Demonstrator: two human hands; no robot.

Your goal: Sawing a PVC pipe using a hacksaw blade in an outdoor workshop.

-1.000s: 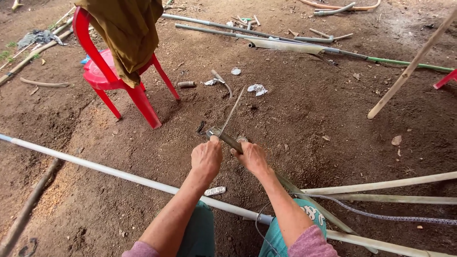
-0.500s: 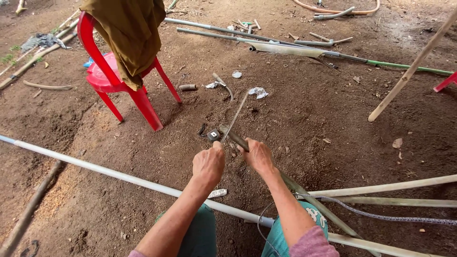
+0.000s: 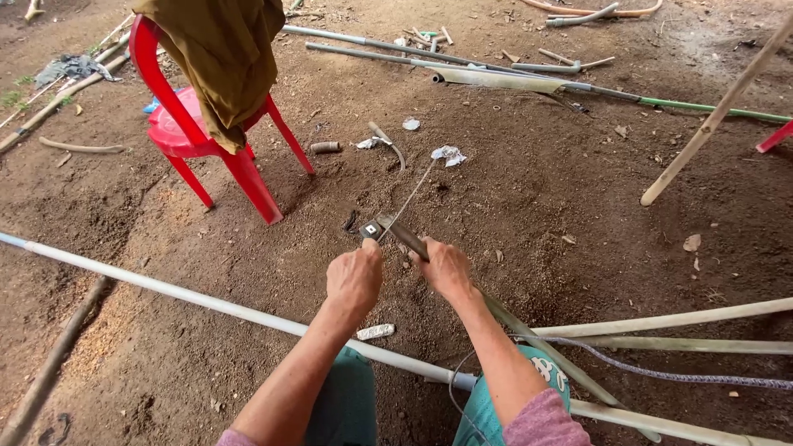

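My left hand (image 3: 353, 279) is clenched on the near end of a thin wire (image 3: 406, 201); my right hand (image 3: 444, 269) grips a flat grey strip (image 3: 402, 236) just beside it. Both sit at mid-frame, over bare dirt. The wire runs up-right from the strip's tip, taut, apparently threaded there; I judge the fastening begun, not finished. Below the hands a white pipe (image 3: 165, 289) crosses the frame. Upper left stands a red plastic chair (image 3: 206, 149) draped with olive cloth (image 3: 223, 49).
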